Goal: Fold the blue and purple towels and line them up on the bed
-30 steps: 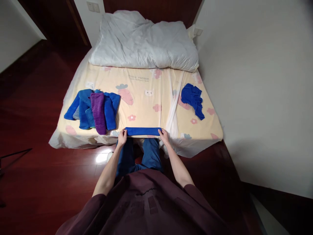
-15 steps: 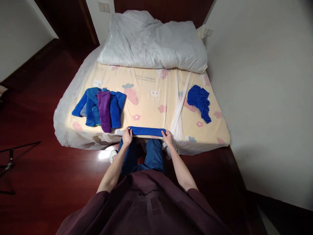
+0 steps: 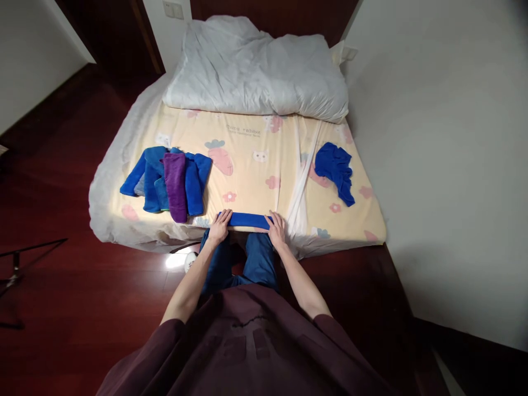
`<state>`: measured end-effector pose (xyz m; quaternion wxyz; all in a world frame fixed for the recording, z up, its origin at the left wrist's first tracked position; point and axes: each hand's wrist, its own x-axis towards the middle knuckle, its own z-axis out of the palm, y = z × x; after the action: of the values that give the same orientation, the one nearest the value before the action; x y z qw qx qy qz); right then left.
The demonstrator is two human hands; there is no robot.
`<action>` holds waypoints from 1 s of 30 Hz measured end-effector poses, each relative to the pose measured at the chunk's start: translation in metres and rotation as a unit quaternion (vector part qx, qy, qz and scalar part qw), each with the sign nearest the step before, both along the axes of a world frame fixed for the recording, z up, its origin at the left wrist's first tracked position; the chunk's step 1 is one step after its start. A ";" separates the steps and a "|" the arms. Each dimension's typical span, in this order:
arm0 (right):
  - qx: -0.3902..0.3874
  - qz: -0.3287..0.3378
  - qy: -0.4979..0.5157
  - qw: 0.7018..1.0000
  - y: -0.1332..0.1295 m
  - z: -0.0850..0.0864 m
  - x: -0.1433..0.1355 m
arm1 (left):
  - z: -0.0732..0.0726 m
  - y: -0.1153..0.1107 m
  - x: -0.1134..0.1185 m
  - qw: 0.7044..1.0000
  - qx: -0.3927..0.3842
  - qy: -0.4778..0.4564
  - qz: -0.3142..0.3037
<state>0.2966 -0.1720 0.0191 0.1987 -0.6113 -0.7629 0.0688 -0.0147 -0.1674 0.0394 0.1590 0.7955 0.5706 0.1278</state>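
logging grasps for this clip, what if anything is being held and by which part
The left hand lies on the left end of the folded blue cloth, the right hand on its right end; gripping or only pressing cannot be told.

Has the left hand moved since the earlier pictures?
Yes: the left hand has shifted right, away from the purple cloth, onto the blue strip.

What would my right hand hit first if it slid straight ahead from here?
Your right hand rests on the end of the folded blue cloth; past that, it would likely slide over the patterned sheet and first meet the white quilt, though its exact angle is hard to judge.
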 end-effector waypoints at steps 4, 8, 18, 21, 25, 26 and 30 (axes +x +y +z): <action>-0.032 0.054 -0.021 0.998 -0.005 -0.001 0.007 | -0.002 0.005 0.004 1.000 -0.020 0.008 0.010; -0.079 0.016 -0.007 0.997 -0.003 0.006 0.025 | -0.006 0.003 0.003 0.996 -0.012 -0.061 0.060; -0.217 0.063 -0.004 0.974 0.055 0.046 0.026 | -0.011 -0.072 0.033 0.718 -0.193 -0.530 0.408; -0.294 0.070 -0.011 0.953 0.077 0.051 0.017 | -0.005 -0.058 0.049 0.580 -0.255 -0.653 0.415; -0.303 0.066 -0.017 0.951 0.090 0.053 0.010 | 0.002 -0.022 0.053 0.534 -0.237 -0.668 0.461; -0.302 0.063 -0.016 0.951 0.091 0.053 0.009 | 0.003 -0.015 0.052 0.529 -0.232 -0.664 0.475; -0.294 0.042 0.002 0.955 0.088 0.051 0.007 | 0.006 -0.001 0.049 0.528 -0.204 -0.649 0.508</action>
<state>0.3038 -0.0843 0.0705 0.0085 -0.6101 -0.7335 0.2993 0.0344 -0.1684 0.0450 0.5516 0.0151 0.6284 0.5484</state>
